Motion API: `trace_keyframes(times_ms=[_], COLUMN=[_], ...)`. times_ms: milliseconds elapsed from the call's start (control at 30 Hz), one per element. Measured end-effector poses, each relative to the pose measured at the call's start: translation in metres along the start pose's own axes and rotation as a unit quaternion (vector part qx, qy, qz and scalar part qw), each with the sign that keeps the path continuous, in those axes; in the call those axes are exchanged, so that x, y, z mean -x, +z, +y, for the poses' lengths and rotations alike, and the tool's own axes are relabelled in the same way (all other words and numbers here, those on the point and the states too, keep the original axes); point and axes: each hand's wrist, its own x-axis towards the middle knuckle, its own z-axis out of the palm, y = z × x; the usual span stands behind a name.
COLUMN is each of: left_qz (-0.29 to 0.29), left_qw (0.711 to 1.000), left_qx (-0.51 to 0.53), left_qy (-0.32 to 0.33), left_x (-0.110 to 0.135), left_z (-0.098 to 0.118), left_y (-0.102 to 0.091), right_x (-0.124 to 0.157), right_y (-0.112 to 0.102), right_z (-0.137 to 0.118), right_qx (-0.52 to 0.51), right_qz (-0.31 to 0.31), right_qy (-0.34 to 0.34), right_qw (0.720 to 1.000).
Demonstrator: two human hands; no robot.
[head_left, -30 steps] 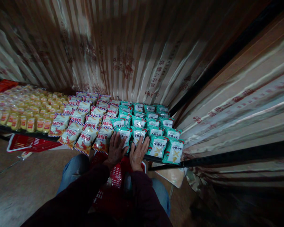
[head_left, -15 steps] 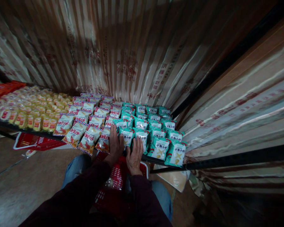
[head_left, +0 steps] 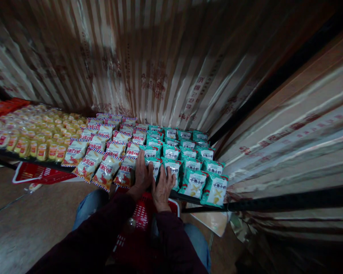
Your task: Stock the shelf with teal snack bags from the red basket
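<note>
Rows of teal snack bags (head_left: 193, 183) stand on the shelf in front of me. At the left front of these rows, my left hand (head_left: 142, 176) lies with outstretched fingers along the left side of one teal bag (head_left: 155, 167). My right hand (head_left: 163, 189) rests its spread fingers against the front of the neighbouring teal bag (head_left: 173, 167). Neither hand is visibly wrapped round a bag. Just left of my left hand are white-and-orange snack bags (head_left: 107, 169) with striped top edges.
Small yellow wrapped packs (head_left: 42, 151) and orange packets (head_left: 5, 108) fill the shelf's left part. Below the shelf are a red basket (head_left: 140, 217) between my knees and another red basket (head_left: 42, 173). A black upright (head_left: 240, 110) and wrapped panels enclose the right side.
Both hands stay at the same front teal bags, with only a slight shift of the fingers. The view has tilted slightly. No bag has visibly been taken or added.
</note>
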Motion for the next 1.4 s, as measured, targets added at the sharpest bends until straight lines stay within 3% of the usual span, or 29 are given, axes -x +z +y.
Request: trace_keyframes(times_ms=[333, 767, 900, 1400], left_qz=[-0.012, 0.016, 0.001, -0.027], left_qw=[1.000, 0.992, 0.988, 0.986], left_qx=[-0.023, -0.088, -0.094, -0.112], left_qy=[0.007, 0.086, 0.120, 0.123], left_x=[-0.005, 0.000, 0.000, 0.003], left_z=[-0.009, -0.006, -0.003, -0.001], left_y=[-0.001, -0.006, -0.011, -0.018], right_x=[0.000, 0.010, 0.007, 0.009], right_y=[0.009, 0.001, 0.000, 0.000], right_z=[-0.001, 0.012, 0.016, 0.016], right_qx=[0.019, 0.056, 0.081, 0.094], right_qz=[0.012, 0.041, 0.058, 0.013], right_qy=[0.004, 0.006, 0.016, 0.034], right_qw=[1.000, 0.998, 0.995, 0.995])
